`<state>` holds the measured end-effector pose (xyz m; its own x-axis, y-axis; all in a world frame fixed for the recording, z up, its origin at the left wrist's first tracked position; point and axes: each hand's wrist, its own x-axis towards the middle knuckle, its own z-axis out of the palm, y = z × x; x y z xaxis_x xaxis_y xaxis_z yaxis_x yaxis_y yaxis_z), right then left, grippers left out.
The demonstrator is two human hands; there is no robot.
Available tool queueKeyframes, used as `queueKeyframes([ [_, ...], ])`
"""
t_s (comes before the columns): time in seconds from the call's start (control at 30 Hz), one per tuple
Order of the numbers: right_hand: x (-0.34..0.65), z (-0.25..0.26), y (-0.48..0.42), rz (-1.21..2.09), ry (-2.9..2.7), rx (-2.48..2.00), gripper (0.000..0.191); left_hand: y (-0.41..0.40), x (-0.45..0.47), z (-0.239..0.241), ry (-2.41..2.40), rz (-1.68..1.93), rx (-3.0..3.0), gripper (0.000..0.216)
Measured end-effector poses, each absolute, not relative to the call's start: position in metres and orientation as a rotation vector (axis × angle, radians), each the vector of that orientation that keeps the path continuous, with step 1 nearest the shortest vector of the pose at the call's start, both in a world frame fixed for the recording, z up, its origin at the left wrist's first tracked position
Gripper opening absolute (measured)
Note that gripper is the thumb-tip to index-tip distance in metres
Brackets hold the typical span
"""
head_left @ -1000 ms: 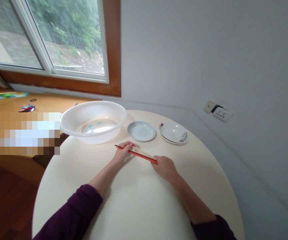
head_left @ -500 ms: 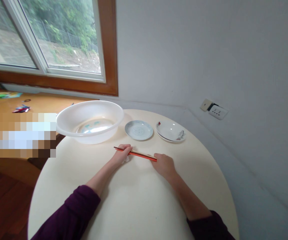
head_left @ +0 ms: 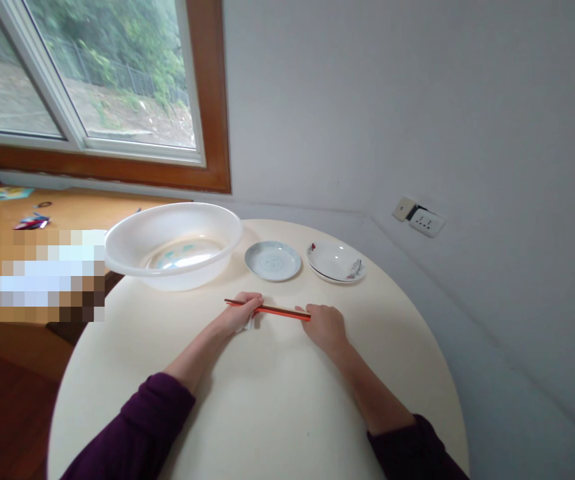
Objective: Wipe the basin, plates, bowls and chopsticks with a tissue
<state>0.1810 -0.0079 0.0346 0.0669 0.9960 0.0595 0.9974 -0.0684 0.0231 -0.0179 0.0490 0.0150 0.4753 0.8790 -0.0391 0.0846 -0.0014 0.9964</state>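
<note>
A pair of red chopsticks (head_left: pixel 280 311) is held level just above the round cream table (head_left: pixel 267 407), between my two hands. My left hand (head_left: pixel 240 312) is closed round their left part, with a bit of white cloth or tissue showing under the fingers. My right hand (head_left: pixel 323 327) grips their right end, fingers curled. Behind the hands stand a large clear plastic basin (head_left: pixel 173 243), a small pale blue plate (head_left: pixel 272 260) and a white dish (head_left: pixel 336 261) with a red and dark pattern on its rim.
The table stands in a corner of grey walls, with a socket (head_left: pixel 420 218) on the right wall. A wooden desk (head_left: pixel 67 213) with small coloured items lies to the left under a window (head_left: pixel 92 80). Dark wood floor shows at the lower left.
The camera has drifted, so everything sits slightly more to the left. The chopsticks have tipped from a slant to nearly level. Both hands keep their hold.
</note>
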Motion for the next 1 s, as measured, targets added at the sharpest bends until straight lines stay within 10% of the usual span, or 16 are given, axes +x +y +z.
queueKeyframes([
  [0.27,0.159,0.04,-0.014,-0.088,-2.202,-2.101,0.013,0.043,-0.012,0.019,0.914,0.744,1.517,0.034],
  [1.0,0.172,0.041,-0.01,0.022,-2.168,-2.217,0.028,0.045,-0.013,0.026,1.079,1.085,1.367,0.032],
])
